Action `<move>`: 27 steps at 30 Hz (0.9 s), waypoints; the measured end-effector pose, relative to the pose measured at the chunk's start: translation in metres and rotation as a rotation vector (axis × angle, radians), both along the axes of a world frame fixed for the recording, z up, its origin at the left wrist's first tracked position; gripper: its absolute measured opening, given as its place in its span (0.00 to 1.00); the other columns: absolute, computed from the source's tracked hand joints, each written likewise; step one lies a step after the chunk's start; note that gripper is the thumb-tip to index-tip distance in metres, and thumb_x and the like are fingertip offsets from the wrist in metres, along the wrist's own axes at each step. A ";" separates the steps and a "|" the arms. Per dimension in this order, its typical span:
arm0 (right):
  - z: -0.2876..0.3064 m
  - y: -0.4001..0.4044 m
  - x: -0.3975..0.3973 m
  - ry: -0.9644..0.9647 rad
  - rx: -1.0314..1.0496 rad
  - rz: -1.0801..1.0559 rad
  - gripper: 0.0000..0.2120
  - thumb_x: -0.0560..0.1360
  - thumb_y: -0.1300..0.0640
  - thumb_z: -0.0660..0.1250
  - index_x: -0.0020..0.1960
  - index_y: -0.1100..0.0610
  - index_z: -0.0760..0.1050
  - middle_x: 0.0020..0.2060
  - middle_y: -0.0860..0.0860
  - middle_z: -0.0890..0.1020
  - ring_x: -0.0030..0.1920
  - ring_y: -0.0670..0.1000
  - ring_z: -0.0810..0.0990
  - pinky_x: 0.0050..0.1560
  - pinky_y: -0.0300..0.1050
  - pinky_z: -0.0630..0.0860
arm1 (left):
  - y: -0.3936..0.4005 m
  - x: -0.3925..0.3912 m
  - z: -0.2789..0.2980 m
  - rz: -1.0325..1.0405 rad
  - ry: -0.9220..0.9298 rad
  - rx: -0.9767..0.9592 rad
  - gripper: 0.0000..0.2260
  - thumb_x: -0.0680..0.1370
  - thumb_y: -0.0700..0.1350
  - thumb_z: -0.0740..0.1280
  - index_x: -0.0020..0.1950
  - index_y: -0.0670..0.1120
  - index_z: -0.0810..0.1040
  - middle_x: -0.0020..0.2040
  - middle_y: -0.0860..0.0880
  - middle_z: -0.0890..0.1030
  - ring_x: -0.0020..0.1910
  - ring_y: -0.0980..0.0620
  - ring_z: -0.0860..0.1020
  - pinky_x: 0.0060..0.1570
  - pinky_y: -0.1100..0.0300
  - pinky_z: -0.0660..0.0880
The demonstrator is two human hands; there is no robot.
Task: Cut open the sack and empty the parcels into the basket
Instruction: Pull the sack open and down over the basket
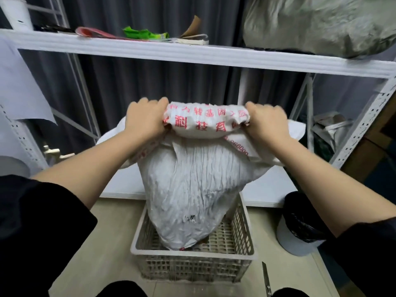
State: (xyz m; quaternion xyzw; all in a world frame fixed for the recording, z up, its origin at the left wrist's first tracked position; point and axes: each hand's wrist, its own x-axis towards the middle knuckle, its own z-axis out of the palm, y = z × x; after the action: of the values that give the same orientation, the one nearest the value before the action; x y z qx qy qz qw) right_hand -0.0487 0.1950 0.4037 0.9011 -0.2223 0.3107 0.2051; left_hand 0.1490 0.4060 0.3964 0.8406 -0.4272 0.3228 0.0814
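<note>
A white woven sack [192, 185] with red printed characters hangs upside down, its lower end resting inside a cream plastic basket [192, 251] on the floor. My left hand [145, 118] grips the rolled upper end of the sack on its left side. My right hand [265, 121] grips the same rolled end on its right. The sack bulges with its contents; no parcels show, though something red peeks out at the sack's bottom edge. A utility knife [266, 277] lies on the floor to the right of the basket.
A white metal shelf rack [192, 54] spans the view just behind the sack, with papers and a green wrapper on top and a large grey bag [321, 24] at the right. A bin with a black liner [300, 226] stands right of the basket. Dark curtains hang behind.
</note>
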 end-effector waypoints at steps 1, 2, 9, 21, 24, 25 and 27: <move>0.011 0.000 -0.001 -0.039 -0.012 -0.001 0.07 0.73 0.54 0.62 0.47 0.58 0.70 0.43 0.58 0.82 0.45 0.63 0.78 0.40 0.49 0.59 | -0.001 0.000 0.006 0.002 -0.003 -0.051 0.10 0.72 0.48 0.62 0.51 0.45 0.69 0.47 0.43 0.80 0.48 0.38 0.75 0.39 0.53 0.62; 0.019 0.001 -0.002 -0.035 -0.011 -0.015 0.08 0.73 0.54 0.62 0.48 0.58 0.70 0.44 0.58 0.81 0.45 0.63 0.78 0.40 0.49 0.59 | -0.002 0.000 0.008 0.012 0.016 -0.065 0.10 0.72 0.48 0.62 0.51 0.45 0.69 0.47 0.43 0.80 0.49 0.38 0.74 0.39 0.52 0.63; 0.002 -0.004 -0.008 0.187 0.066 -0.054 0.08 0.75 0.55 0.59 0.52 0.57 0.69 0.45 0.56 0.81 0.46 0.60 0.79 0.37 0.47 0.62 | -0.005 -0.007 -0.009 0.007 0.110 0.115 0.11 0.74 0.49 0.61 0.54 0.46 0.68 0.50 0.44 0.81 0.52 0.39 0.75 0.40 0.53 0.64; 0.020 0.006 -0.019 -0.037 -0.109 -0.037 0.09 0.70 0.58 0.65 0.48 0.60 0.71 0.40 0.61 0.81 0.41 0.63 0.78 0.37 0.49 0.60 | -0.005 -0.015 0.005 -0.001 0.002 -0.084 0.14 0.71 0.48 0.65 0.53 0.44 0.69 0.49 0.42 0.79 0.49 0.38 0.75 0.38 0.52 0.62; -0.014 0.008 -0.019 0.020 -0.092 -0.048 0.07 0.68 0.59 0.67 0.44 0.60 0.72 0.36 0.59 0.81 0.36 0.61 0.78 0.35 0.48 0.59 | -0.002 -0.017 -0.025 0.004 0.029 -0.010 0.12 0.72 0.48 0.64 0.53 0.44 0.69 0.48 0.44 0.79 0.48 0.40 0.75 0.37 0.53 0.62; -0.019 0.009 -0.019 0.047 -0.079 -0.044 0.07 0.67 0.60 0.68 0.43 0.60 0.72 0.35 0.59 0.81 0.35 0.61 0.78 0.34 0.47 0.59 | -0.002 -0.017 -0.031 0.010 0.040 0.016 0.12 0.73 0.48 0.64 0.53 0.45 0.69 0.48 0.45 0.79 0.48 0.40 0.75 0.37 0.53 0.62; -0.018 0.007 -0.017 0.056 -0.078 -0.045 0.08 0.67 0.60 0.68 0.42 0.60 0.72 0.33 0.58 0.80 0.34 0.61 0.77 0.34 0.47 0.59 | -0.002 -0.017 -0.031 0.014 0.053 0.026 0.12 0.73 0.49 0.64 0.53 0.45 0.68 0.48 0.45 0.79 0.48 0.41 0.75 0.37 0.53 0.62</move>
State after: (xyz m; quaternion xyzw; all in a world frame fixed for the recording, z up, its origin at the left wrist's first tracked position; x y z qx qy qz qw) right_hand -0.0662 0.2022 0.3857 0.8956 -0.2245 0.2889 0.2532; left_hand 0.1322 0.4041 0.3649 0.8529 -0.4231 0.2955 0.0792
